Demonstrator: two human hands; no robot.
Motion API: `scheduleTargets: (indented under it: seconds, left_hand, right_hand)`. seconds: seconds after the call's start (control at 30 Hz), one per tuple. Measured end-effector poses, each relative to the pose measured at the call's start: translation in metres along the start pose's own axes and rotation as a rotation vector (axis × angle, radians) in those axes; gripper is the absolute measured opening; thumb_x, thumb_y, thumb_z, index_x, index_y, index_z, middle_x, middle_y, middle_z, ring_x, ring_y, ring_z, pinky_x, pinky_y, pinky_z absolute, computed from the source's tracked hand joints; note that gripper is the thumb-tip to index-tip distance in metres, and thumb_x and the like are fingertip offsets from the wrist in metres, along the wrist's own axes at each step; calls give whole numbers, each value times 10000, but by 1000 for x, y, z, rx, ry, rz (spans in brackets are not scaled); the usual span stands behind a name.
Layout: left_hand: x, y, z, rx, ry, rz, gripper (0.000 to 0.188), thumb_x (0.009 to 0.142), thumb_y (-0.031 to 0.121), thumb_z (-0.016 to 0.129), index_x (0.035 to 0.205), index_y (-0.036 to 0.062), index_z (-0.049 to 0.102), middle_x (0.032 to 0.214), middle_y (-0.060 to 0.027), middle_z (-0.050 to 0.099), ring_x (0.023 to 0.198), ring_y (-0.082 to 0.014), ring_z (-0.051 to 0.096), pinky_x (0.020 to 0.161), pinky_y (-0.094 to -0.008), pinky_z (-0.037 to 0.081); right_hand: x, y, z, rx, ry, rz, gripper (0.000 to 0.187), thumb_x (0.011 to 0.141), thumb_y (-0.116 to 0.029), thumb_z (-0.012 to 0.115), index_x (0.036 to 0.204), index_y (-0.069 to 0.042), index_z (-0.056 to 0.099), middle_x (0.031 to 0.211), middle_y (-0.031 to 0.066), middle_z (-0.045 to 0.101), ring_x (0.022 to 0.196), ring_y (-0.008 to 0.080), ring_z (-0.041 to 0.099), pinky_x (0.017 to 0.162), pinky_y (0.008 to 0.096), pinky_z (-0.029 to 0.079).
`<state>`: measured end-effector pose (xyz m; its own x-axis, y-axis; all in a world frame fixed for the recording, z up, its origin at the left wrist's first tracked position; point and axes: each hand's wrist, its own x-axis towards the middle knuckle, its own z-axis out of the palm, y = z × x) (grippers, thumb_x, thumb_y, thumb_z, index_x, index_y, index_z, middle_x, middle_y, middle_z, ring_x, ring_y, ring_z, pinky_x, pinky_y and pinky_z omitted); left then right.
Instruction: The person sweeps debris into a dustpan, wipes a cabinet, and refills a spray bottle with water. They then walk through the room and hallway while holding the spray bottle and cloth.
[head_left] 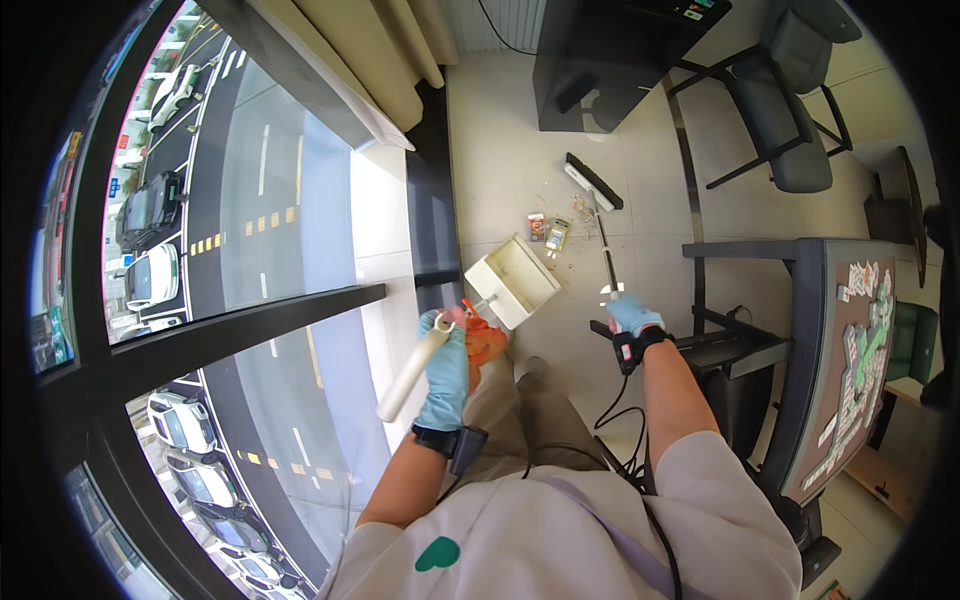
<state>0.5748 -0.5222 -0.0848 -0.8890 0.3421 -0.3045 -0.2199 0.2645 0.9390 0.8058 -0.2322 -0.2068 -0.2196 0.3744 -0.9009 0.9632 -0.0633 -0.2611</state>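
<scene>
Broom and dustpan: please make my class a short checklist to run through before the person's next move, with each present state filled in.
1. Right hand grips the broom: ok.
2. Left hand grips the pale handle: ok.
3. Brush head beside the crumbs: ok.
4. Floor free of crumbs: not ok, they lie scattered near the brush head.
5. Red packet and yellow packet picked up: not ok, both lie between the dustpan and the brush head.
6. Orange cloth or bag held firmly: cannot tell, it is partly behind the left hand.
</scene>
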Motion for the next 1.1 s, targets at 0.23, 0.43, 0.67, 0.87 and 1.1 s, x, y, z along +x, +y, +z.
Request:
scheduleTargets:
  seconds: [0.23,0.43,0.67,0.87,1.1]
  left_hand:
    - [-37,-43,21,-106,15,-135,187,1019,227,622,974,67,535,865,-10,565,815,-108,559,744,-273,512]
    - [-19,-45,37,-168,-143,-194,179,978,186,636,989,24,560,710,-44,550,584,-156,570,493,-344,504]
    - [16,-32,38,-225,-218,-217,156,936,172,653,897,75,536,593,0,467,425,-123,408,436,-296,409]
    - [19,-25,30,-19,-210,-283,185,954,171,676,914,14,586,793,-56,611,678,-137,558,627,-312,494]
    - [32,-31,32,-148,-245,-327,180,954,152,661,1005,-8,597,852,-66,647,718,-143,586,653,-323,504]
  right_hand:
    - [-51,41,88,-9,34,160,336,922,-170,450,1177,-3,592,762,165,683,662,305,685,571,454,514]
    - [-107,68,121,-82,-8,205,527,914,-150,458,1433,-63,483,947,203,687,635,289,674,566,442,528]
    - [-206,150,132,147,286,101,277,918,-270,629,1091,-57,588,709,115,607,489,224,588,440,384,473]
    - [-148,137,115,579,290,94,197,937,-253,597,891,-72,537,588,65,539,445,181,546,383,343,418]
    - [-121,79,178,250,-74,190,207,902,-191,498,890,-12,601,604,153,619,525,288,626,469,448,465]
